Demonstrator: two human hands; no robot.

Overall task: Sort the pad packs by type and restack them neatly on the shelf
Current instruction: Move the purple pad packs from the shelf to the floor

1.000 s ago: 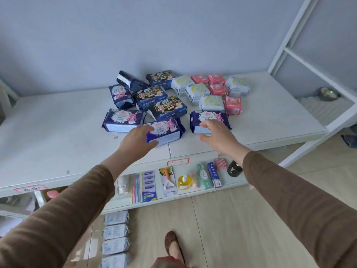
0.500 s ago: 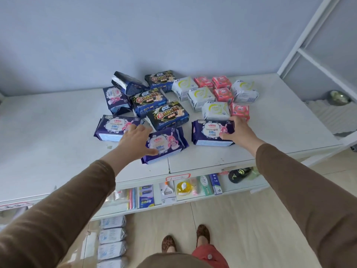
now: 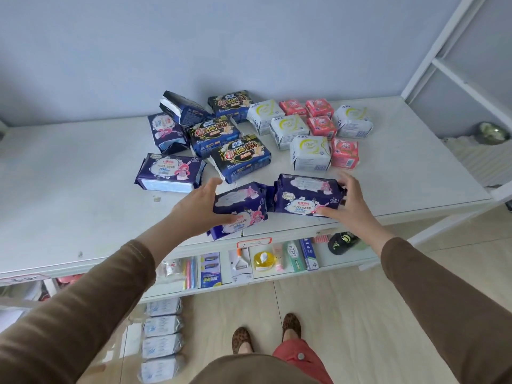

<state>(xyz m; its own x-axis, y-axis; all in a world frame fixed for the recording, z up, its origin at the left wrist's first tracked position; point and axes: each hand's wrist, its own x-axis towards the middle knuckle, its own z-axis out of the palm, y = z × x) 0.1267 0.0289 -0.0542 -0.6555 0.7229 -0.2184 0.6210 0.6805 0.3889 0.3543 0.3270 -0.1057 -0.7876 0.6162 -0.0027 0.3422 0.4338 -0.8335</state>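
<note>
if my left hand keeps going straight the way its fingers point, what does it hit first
Probably the black 420 pack, just past the left hand, which holds a purple pack. Depth is uncertain from this one view.

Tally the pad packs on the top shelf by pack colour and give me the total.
Purple packs: 5, one of them in each hand
Dark blue and black packs: 3
White packs: 4
Pink packs: 4
Total: 16

White shelf top point(image 3: 83, 195) carries approx. 16 pad packs: purple bunny packs point(image 3: 170, 173) at left/front, dark "420" packs point(image 3: 239, 157) mid, white ABC packs point(image 3: 310, 153) & pink packs point(image 3: 345, 153) at right.
</note>
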